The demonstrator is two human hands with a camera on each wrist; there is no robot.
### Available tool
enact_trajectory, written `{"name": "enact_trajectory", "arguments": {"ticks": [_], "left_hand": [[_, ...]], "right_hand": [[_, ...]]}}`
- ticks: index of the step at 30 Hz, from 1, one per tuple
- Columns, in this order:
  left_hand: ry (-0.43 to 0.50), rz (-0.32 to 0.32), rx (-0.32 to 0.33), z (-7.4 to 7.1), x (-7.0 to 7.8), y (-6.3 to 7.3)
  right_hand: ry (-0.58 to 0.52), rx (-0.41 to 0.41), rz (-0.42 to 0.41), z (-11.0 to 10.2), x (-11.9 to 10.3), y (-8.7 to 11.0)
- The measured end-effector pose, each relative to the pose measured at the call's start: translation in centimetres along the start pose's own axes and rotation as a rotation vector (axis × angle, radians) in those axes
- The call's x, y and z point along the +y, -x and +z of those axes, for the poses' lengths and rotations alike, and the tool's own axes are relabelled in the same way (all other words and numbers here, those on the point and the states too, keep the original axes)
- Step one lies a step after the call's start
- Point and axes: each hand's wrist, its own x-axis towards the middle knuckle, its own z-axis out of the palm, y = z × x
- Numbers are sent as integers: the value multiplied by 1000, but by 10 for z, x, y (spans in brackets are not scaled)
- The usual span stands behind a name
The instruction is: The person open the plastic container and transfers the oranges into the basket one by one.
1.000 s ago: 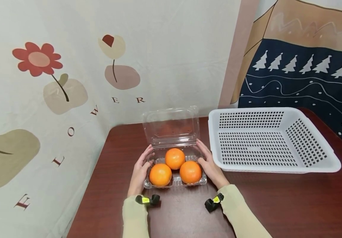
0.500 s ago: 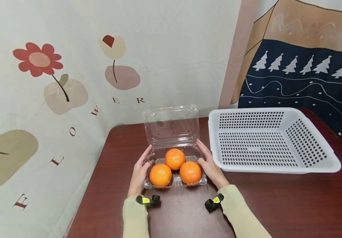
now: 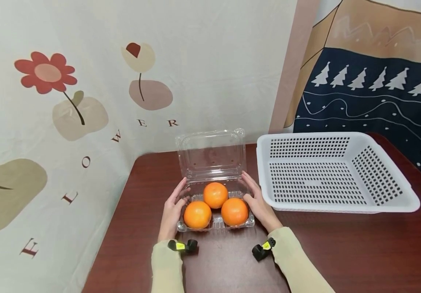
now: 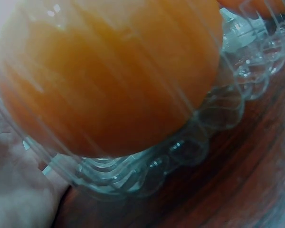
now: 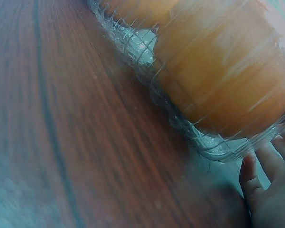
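A clear plastic clamshell box [image 3: 217,224] lies on the table with its lid [image 3: 212,154] tipped up at the back. Three oranges sit inside: one at the back [image 3: 215,195], one front left [image 3: 197,215] and one front right [image 3: 234,212]. My left hand [image 3: 171,215] rests along the box's left side, its fingers stretched forward and the thumb near the rim. On the right side my right hand [image 3: 262,206] lies likewise, fingers extended. In the right wrist view its fingers [image 5: 270,159] touch the ribbed wall; the left fingertips are hidden in the left wrist view.
A white perforated plastic basket [image 3: 313,183] stands on the table just right of the box. The dark red wooden table [image 3: 342,252] meets a printed cloth backdrop [image 3: 214,73] at the back and left.
The lid has swung slightly further upright and back. Both hands and the oranges stay where they were.
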Motion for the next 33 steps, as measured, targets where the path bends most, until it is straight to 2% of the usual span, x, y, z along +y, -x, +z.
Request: {"name": "enact_trajectory", "arguments": {"ticks": [10, 19, 23, 26, 33], "left_hand": [[27, 12, -38, 1, 0, -1], [-4, 27, -33, -5, -19, -7], [-30, 43, -41, -6, -22, -8], [-30, 50, -47, -6, -21, -7], [-10, 36, -45, -3, -4, -1]], "right_hand": [[-28, 0, -22, -1, 2, 0], [-43, -3, -11, 0, 2, -1], [-49, -3, -9, 0, 2, -1], [-53, -6, -11, 0, 1, -1], [-52, -15, -18, 0, 0, -1]]}}
